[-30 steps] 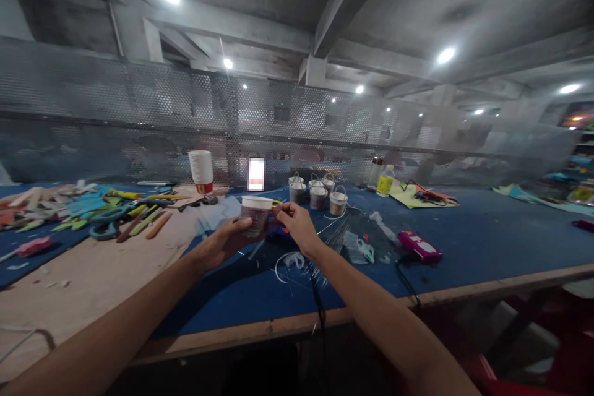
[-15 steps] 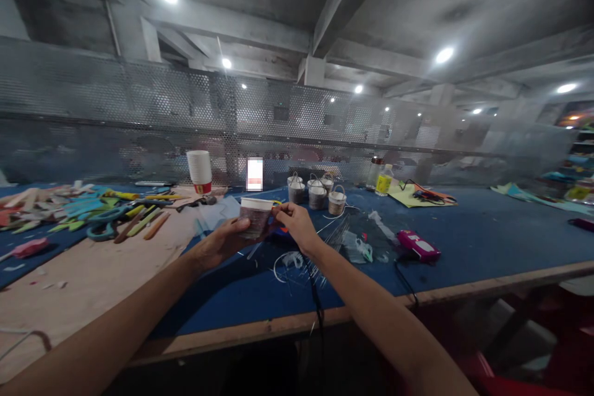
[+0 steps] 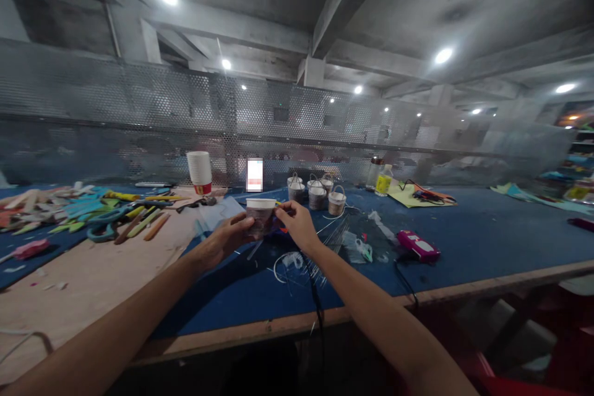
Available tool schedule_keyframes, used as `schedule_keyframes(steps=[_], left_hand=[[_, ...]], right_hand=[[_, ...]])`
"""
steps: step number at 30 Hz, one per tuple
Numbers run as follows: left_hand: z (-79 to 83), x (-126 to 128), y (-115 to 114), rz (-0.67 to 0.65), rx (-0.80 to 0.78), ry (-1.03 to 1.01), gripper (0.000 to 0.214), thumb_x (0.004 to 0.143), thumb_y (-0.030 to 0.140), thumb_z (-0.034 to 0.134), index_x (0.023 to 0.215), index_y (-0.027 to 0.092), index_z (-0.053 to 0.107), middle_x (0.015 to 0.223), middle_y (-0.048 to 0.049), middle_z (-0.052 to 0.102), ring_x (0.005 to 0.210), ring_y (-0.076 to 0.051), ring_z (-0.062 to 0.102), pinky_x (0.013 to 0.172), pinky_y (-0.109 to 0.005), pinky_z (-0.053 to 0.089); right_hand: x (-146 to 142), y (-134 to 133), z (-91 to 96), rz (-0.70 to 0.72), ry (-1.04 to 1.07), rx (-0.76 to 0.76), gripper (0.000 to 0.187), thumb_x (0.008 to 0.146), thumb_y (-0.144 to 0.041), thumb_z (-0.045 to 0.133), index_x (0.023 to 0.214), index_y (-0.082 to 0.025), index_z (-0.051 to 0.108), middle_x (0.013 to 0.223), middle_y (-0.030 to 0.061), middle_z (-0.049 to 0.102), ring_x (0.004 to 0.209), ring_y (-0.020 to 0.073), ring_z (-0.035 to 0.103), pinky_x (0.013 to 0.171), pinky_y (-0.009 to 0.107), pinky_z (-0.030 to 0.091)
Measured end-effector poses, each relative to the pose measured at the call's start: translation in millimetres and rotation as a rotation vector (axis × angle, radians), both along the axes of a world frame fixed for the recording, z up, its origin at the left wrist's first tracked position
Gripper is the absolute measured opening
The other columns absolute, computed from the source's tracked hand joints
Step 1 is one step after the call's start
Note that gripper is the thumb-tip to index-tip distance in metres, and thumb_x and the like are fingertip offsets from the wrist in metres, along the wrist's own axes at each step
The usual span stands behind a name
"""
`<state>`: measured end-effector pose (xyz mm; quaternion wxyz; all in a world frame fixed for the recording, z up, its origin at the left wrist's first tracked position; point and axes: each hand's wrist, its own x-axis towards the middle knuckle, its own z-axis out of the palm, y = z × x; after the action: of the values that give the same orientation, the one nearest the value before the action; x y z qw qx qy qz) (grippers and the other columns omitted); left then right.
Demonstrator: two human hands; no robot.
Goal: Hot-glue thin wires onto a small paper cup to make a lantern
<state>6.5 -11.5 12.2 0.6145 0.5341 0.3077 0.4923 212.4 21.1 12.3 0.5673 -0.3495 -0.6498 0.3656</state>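
My left hand [image 3: 232,232] is closed around a paper cup [image 3: 260,218] with a white rim and a brownish-grey covered side, held upright above the blue table. At the cup's right side my right hand [image 3: 293,221] has thumb and fingers pinched together, close to the rim. A small yellow bit shows by those fingertips; what they grip is too small to make out. Just beyond stand several little buckets [image 3: 317,197], similarly covered and with looped handles. Below the right wrist lie thin wires [image 3: 320,260] and scraps of clear plastic [image 3: 357,246].
To the left are stacked paper cups [image 3: 199,170], scissors [image 3: 103,224], wooden-looking sticks [image 3: 156,227] and a heap of coloured pieces [image 3: 69,207]. On the right lie a magenta device [image 3: 417,245] with a cord, a yellow-labelled bottle [image 3: 383,180] and paper sheets [image 3: 403,195]. Perforated metal panels [image 3: 278,111] border the back.
The cup has shifted slightly right, nearer my right fingers, and seems turned a little. My left fingers have moved on its side. My right hand is almost where it was.
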Motion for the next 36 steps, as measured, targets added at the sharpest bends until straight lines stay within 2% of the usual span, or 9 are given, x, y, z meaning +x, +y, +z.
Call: schedule_keyframes(steps=[5,11,18,25,29,36], left_hand=[[1.0,7,-4,-0.08,-0.018,-0.015,0.042,0.086,0.041,0.073,0.125,0.023,0.076,0.122,-0.0111,0.08,0.126,-0.037,0.065,0.106,-0.05,0.049],[-3.2,15,-4,0.061,0.004,0.094,0.063,0.075,0.044,0.088,0.13,0.019,0.07,0.123,-0.0169,0.078,0.121,-0.038,0.069,0.103,-0.051,0.051],[-4.3,15,-4,0.059,0.003,0.088,0.048,0.082,0.04,0.084,0.123,0.017,0.073,0.119,-0.0158,0.078,0.116,-0.033,0.071,0.104,-0.047,0.05],[-3.5,12,-4,0.009,0.017,0.066,0.039,0.084,0.036,0.081,0.121,0.023,0.078,0.117,-0.0124,0.079,0.113,-0.032,0.071,0.099,-0.042,0.051],[0.4,13,-7,-0.027,0.005,0.051,0.036,0.086,0.033,0.078,0.12,0.021,0.078,0.115,-0.0123,0.079,0.105,-0.028,0.071,0.094,-0.039,0.052],[5.2,13,-13,-0.03,-0.013,0.025,0.028,0.086,0.034,0.076,0.112,0.024,0.081,0.115,-0.0104,0.08,0.109,-0.03,0.07,0.095,-0.04,0.051]], right_hand=[[-2,-5,-0.4,-0.002,-0.045,0.007,0.021,0.087,-0.041,0.069,0.087,-0.021,0.065,0.082,0.0017,0.073,0.071,0.0182,0.072,0.072,0.03,0.056],[-7,-12,-1.7,-0.031,-0.134,0.056,0.017,0.089,-0.039,0.068,0.088,-0.021,0.066,0.086,0.0022,0.074,0.075,0.0183,0.072,0.076,0.03,0.056],[-6,-13,1.0,-0.053,-0.175,0.076,0.015,0.088,-0.036,0.069,0.085,-0.021,0.068,0.087,0.003,0.074,0.082,0.0197,0.07,0.083,0.033,0.055],[-6,-8,-1.2,-0.002,-0.135,0.049,0.015,0.087,-0.036,0.069,0.082,-0.022,0.067,0.081,0.0022,0.074,0.077,0.0203,0.072,0.075,0.031,0.055],[-6,-5,-2.9,0.036,-0.089,0.029,0.016,0.086,-0.036,0.069,0.082,-0.021,0.065,0.08,0.0017,0.073,0.073,0.0202,0.074,0.074,0.031,0.055],[-4,-1,-3.6,0.066,-0.087,0.031,0.02,0.087,-0.04,0.07,0.085,-0.021,0.066,0.082,0.0018,0.074,0.072,0.02,0.074,0.073,0.03,0.054]])
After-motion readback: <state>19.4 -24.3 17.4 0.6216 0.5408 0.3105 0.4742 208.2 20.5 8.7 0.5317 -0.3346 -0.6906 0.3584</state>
